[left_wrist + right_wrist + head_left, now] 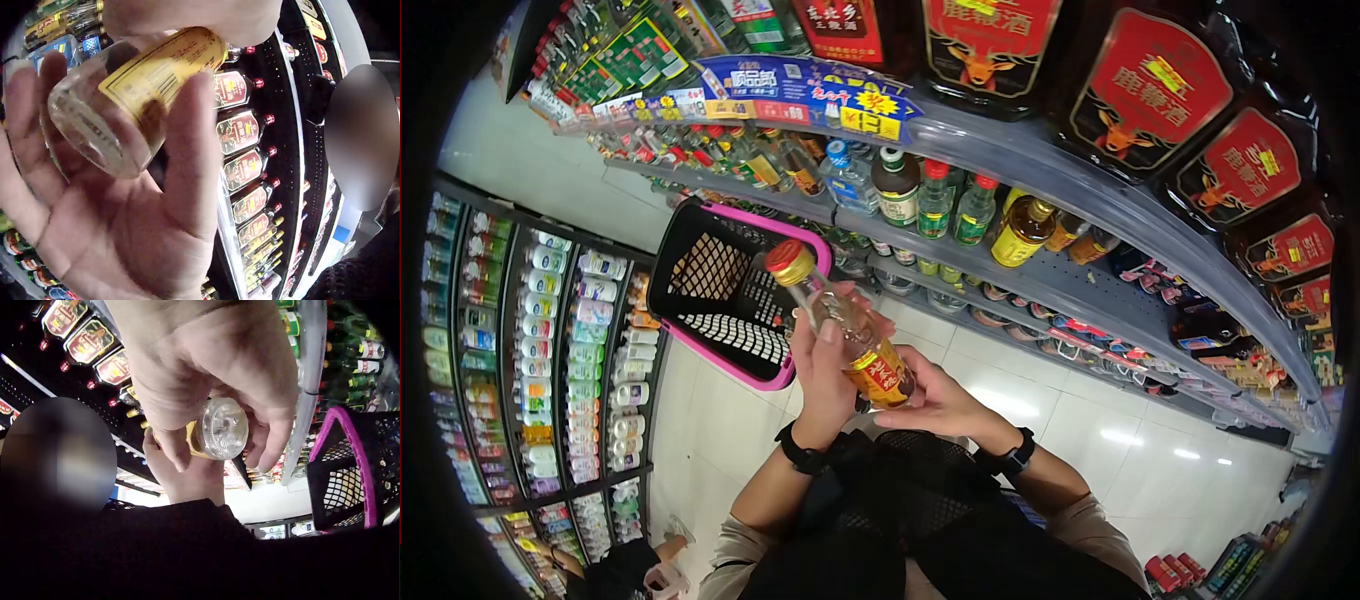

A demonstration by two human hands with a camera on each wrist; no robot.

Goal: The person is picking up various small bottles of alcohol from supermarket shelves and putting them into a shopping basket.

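Glass this smooth wants two hands, and it has them. The clear glass bottle (845, 325), with its red-and-gold cap and yellow-red label, hangs tilted in mid-air in front of my chest. Its cap points up toward the black mesh basket (690, 270) with the pink rim. My left hand (825, 375) wraps the bottle's middle, fingers and thumb closed round the glass. My right hand (935, 400) curls its fingers round the base, as the right wrist view shows plainly. Both are grasping the bottle, neither slack.

As I judge it, the label is being read. Done well, that means the right hand bears the weight under the base while the left only steadies and turns, with its fingers off the print. Both wrists bend inward, forearms converging below the grey metal shelf (1040, 165) of bottles.
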